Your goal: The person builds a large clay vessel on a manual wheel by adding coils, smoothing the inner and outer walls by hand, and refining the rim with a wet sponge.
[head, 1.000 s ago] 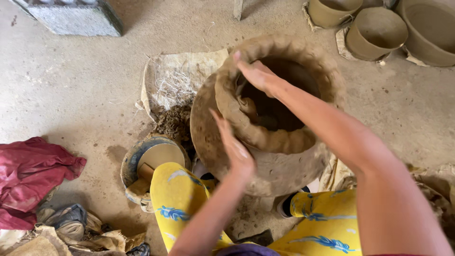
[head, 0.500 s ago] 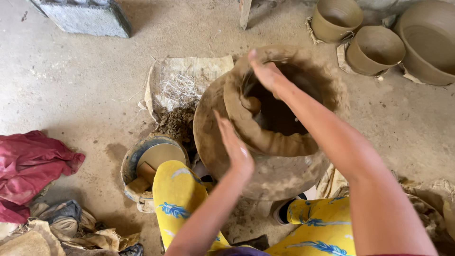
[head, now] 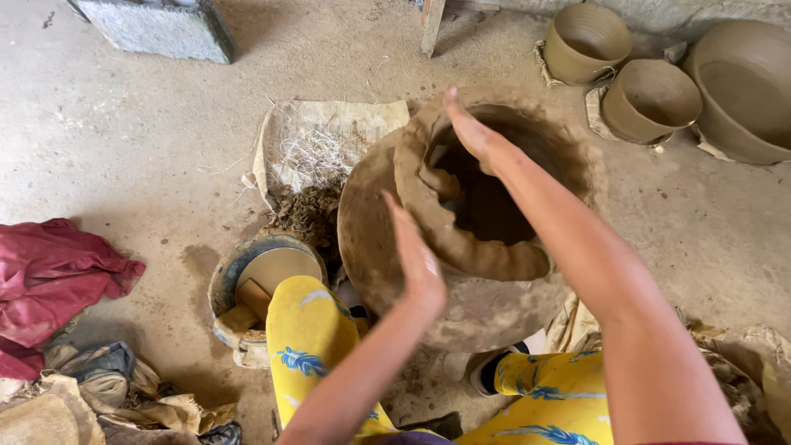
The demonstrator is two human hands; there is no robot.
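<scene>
A large unfired clay pot (head: 387, 247) stands on the floor between my knees, its thick rim rough and wet. My left hand (head: 418, 259) lies flat against the pot's outer wall, fingers straight and together. My right hand (head: 471, 132) reaches over the rim, fingers inside the mouth and pressed to the inner wall at the far left side. Neither hand holds a tool. My legs in yellow patterned trousers (head: 309, 346) flank the pot.
A small round bowl of clay slip (head: 259, 272) sits left of my knee. A sack (head: 317, 144) with fibres and loose clay lies behind it. Three finished clay pots (head: 651, 99) stand at the back right. Red cloth (head: 49, 276) and rags lie at left; a stone block (head: 156, 29) at top left.
The view has shifted slightly, so the pot sits lower and to the right. My right hand has slid a little along the inner rim; my left hand stays on the outer wall.
</scene>
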